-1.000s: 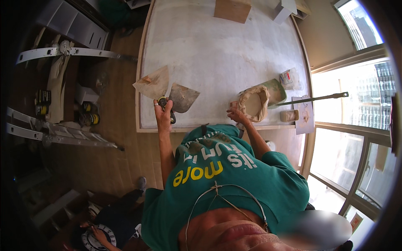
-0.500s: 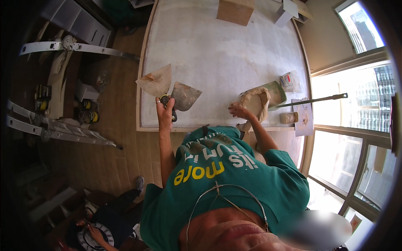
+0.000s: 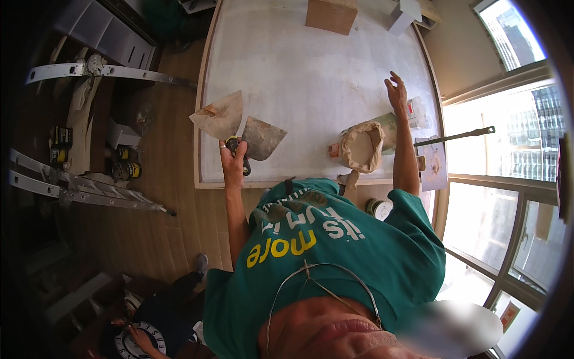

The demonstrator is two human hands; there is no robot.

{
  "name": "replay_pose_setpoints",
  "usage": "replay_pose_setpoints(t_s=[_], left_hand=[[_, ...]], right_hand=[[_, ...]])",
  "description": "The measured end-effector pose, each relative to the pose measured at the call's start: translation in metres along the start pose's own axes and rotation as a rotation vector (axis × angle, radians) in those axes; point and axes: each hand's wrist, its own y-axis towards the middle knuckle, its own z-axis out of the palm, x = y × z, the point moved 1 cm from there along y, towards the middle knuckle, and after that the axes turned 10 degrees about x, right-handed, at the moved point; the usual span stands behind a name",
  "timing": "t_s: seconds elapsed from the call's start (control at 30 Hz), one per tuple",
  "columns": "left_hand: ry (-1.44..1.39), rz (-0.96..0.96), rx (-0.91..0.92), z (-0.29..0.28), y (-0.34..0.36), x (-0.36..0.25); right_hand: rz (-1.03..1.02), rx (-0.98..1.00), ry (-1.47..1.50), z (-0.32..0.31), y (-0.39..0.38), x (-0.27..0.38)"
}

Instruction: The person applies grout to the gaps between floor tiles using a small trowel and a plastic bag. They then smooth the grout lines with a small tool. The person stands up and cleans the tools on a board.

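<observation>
My left hand [image 3: 233,157], at the near left edge of the table, is closed round the handles of two wide putty knives. One putty knife [image 3: 222,115] has a pale, stained blade pointing up and left; the other putty knife [image 3: 263,139] has a grey, smeared blade turned to the right. My right hand [image 3: 397,94] hangs over the table's right part, fingers stretched apart and holding nothing. Beside it lies a clear plastic bag [image 3: 417,112]. Below my right hand stands an open paper bag [image 3: 362,147] of pale powder, its rim rolled down. A green container [image 3: 387,130] is partly hidden by the bag and forearm.
The whitish tabletop [image 3: 299,78] has a raised wooden rim. A dark rod [image 3: 457,137] sticks out past its right edge, over a white board [image 3: 435,164]. A cardboard box [image 3: 332,16] stands far off. Left are metal ladders [image 3: 113,194]; a person [image 3: 149,317] sits lower left.
My right hand has left the paper bag's rim and moved away, up and to the right over the table. The bag now sits more upright. My left hand with the putty knives has barely shifted.
</observation>
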Motion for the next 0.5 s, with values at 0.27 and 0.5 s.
replay_pose_setpoints(t_s=[0.27, 0.5], left_hand=[[0.013, -0.007, -0.026, -0.004, -0.001, 0.008], [-0.005, 0.014, -0.005, -0.004, 0.006, 0.013]], right_hand=[[0.021, 0.454, 0.061, 0.161, -0.141, -0.047], [0.081, 0.853, -0.080, 0.217, -0.231, -0.046]])
